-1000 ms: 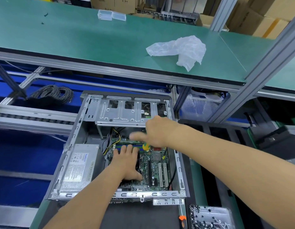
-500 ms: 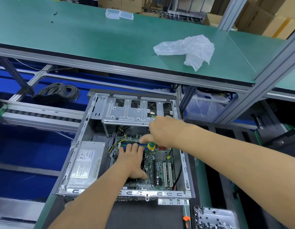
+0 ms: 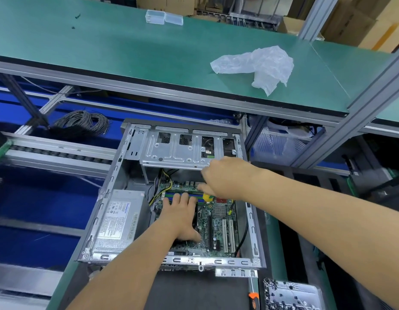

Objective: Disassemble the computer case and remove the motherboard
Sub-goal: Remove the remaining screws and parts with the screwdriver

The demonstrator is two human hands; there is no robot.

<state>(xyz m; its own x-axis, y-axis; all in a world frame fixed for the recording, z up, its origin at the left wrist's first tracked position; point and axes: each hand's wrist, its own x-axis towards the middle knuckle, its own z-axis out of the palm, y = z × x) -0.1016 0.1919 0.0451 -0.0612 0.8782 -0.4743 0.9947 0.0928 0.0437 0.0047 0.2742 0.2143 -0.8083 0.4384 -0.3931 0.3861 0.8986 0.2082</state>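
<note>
Motherboard point(image 3: 216, 222) sits in the lower centre of the frame, still inside the open computer case point(image 3: 252, 222), and your left hand point(image 3: 179, 218) rests flat on it with straight fingers, as it did a second ago. Your right hand point(image 3: 225, 180) has stayed at the board's far edge under the drive cage point(image 3: 178, 151), curled around a screwdriver with a yellow-green handle point(image 3: 208, 198), while the view only drifted a little. So I judge you are still working on one mounting screw, and the board is not free yet.
</note>
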